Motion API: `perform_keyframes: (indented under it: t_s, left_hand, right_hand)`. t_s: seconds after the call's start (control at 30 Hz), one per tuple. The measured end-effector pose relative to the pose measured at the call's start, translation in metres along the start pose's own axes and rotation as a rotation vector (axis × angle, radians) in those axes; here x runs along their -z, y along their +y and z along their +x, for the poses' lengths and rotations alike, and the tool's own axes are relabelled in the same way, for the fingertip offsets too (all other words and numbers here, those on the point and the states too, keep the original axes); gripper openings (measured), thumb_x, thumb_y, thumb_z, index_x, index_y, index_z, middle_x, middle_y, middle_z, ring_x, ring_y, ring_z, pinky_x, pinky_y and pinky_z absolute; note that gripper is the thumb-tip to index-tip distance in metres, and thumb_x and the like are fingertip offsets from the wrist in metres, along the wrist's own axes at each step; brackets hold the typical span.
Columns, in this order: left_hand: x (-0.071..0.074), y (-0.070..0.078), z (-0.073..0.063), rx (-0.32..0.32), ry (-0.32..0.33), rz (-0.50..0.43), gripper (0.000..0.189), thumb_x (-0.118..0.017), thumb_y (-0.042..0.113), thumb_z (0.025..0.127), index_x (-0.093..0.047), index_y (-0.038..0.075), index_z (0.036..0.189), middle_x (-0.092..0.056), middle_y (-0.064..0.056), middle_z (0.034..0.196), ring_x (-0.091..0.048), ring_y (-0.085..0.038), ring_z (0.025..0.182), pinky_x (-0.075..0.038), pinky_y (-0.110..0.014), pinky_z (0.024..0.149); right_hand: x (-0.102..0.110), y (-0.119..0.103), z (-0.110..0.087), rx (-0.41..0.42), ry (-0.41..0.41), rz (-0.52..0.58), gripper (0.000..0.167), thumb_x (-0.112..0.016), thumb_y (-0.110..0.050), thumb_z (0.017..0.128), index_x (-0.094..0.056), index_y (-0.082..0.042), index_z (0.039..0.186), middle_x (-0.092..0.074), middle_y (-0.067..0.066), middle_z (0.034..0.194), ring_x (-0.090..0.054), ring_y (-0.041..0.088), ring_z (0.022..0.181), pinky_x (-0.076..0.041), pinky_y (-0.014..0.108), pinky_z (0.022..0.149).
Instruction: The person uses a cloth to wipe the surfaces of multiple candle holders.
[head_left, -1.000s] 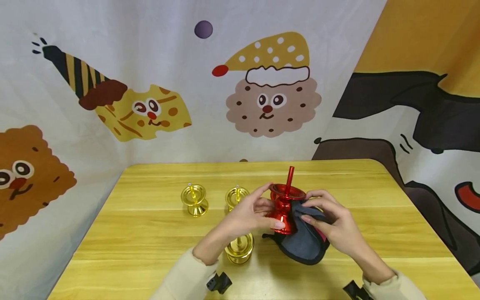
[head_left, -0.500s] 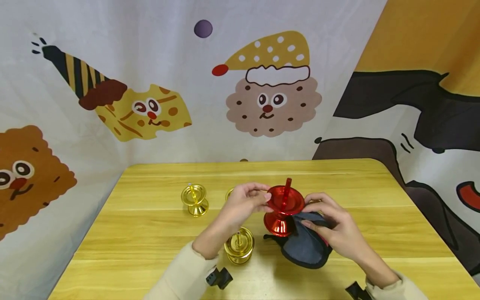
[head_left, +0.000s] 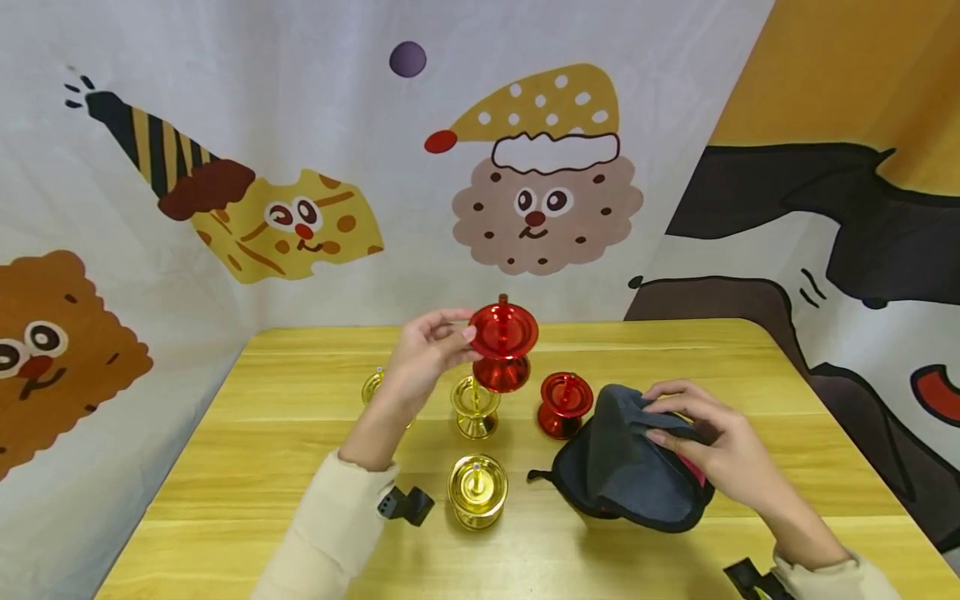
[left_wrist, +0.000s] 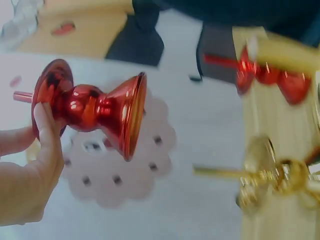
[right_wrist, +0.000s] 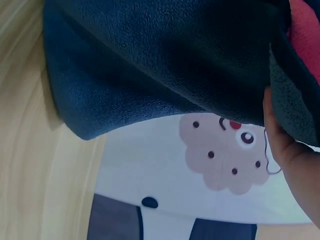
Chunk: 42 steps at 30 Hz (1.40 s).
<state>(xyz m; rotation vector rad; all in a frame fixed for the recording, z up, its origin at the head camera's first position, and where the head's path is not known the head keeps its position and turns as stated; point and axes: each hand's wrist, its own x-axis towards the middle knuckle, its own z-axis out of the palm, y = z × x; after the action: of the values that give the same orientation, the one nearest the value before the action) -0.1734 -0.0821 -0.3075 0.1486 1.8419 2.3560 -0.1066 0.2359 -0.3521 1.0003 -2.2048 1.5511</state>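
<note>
My left hand [head_left: 426, 357] pinches the dish rim of a shiny red candle holder [head_left: 502, 373], raised above the table and upright. In the left wrist view the same red candle holder [left_wrist: 85, 107] shows its thin stem, round middle and flared foot. My right hand [head_left: 716, 437] grips a dark grey-blue plush cloth [head_left: 637, 475] by its folded upper edge; a pink side shows at the fold. In the right wrist view the thumb lies against the cloth [right_wrist: 165, 60]. A second red candle holder [head_left: 561, 410] stands on the table, just left of the cloth.
Gold candle holders stand on the wooden table [head_left: 300, 467]: one in the middle [head_left: 476, 408], one nearer the front [head_left: 477, 493], and one at the left [head_left: 371, 386], partly behind my left forearm. A printed curtain [head_left: 420, 225] hangs behind the table.
My left hand has lifted the red candle holder away from the cloth, up and to the left, uncovering the second red one. My right hand has shifted right with the cloth.
</note>
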Motion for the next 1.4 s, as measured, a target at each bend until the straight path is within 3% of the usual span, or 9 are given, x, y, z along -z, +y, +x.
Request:
perform_keyframes:
  t_s: [0.13,0.3,0.5,0.7,0.9,1.07,1.4]
  left_hand:
    - [0.019,-0.009,0.014,-0.002,0.109,0.001,0.028,-0.05,-0.005,0.09,-0.047,-0.009,0.118,-0.056,-0.013,0.095,-0.06,-0.014,0.075,-0.052,-0.027,0.076]
    - [0.036,-0.026,0.028,0.025,0.219,-0.008,0.03,-0.048,-0.003,0.092,-0.044,-0.008,0.121,-0.056,-0.013,0.094,-0.06,-0.012,0.073,-0.052,-0.024,0.076]
    - [0.048,-0.041,0.041,0.049,0.285,0.001,0.031,-0.049,-0.003,0.092,-0.044,-0.006,0.122,-0.056,-0.01,0.089,-0.059,-0.013,0.073,-0.052,-0.024,0.076]
    - [0.056,-0.062,0.054,0.087,0.33,0.017,0.031,-0.05,-0.006,0.09,-0.046,-0.006,0.121,-0.056,-0.016,0.094,-0.059,-0.012,0.071,-0.052,-0.024,0.074]
    - [0.061,-0.09,0.063,0.115,0.339,0.08,0.031,-0.049,-0.007,0.09,-0.045,-0.008,0.121,-0.055,-0.02,0.097,-0.058,-0.014,0.067,-0.053,-0.022,0.068]
    - [0.063,-0.11,0.067,0.123,0.325,0.065,0.029,-0.047,-0.008,0.09,-0.044,-0.011,0.119,-0.053,-0.02,0.094,-0.057,-0.017,0.072,-0.053,-0.025,0.072]
    - [0.058,-0.123,0.072,0.14,0.305,0.049,0.03,-0.045,-0.01,0.09,-0.043,-0.01,0.12,-0.051,-0.019,0.094,-0.055,-0.018,0.075,-0.052,-0.03,0.078]
  right_hand:
    - [0.008,0.003,-0.005,-0.086,-0.015,-0.09,0.041,-0.064,0.027,0.064,-0.062,0.004,0.098,-0.052,0.017,0.105,-0.052,0.013,0.101,-0.045,0.017,0.085]
    - [0.012,0.007,-0.007,-0.081,-0.022,-0.128,0.04,-0.064,0.026,0.066,-0.062,0.004,0.099,-0.052,0.017,0.105,-0.052,0.012,0.101,-0.044,0.015,0.086]
    - [0.014,0.01,-0.008,-0.095,-0.023,-0.147,0.04,-0.065,0.025,0.066,-0.063,0.002,0.098,-0.053,0.014,0.105,-0.052,0.01,0.1,-0.043,0.014,0.085]
    - [0.014,0.012,-0.009,-0.1,-0.031,-0.146,0.039,-0.064,0.025,0.066,-0.063,0.002,0.097,-0.053,0.015,0.104,-0.052,0.01,0.099,-0.044,0.014,0.085]
    - [0.015,0.014,-0.011,-0.119,-0.029,-0.158,0.038,-0.065,0.024,0.067,-0.063,0.0,0.096,-0.054,0.013,0.104,-0.052,0.009,0.099,-0.044,0.013,0.085]
    - [0.014,0.018,-0.015,-0.114,-0.042,-0.138,0.038,-0.064,0.024,0.067,-0.062,0.002,0.097,-0.053,0.015,0.104,-0.052,0.009,0.1,-0.044,0.013,0.084]
    - [0.013,0.021,-0.018,-0.132,-0.051,-0.142,0.038,-0.065,0.024,0.067,-0.062,0.001,0.097,-0.053,0.014,0.105,-0.052,0.008,0.1,-0.044,0.013,0.083]
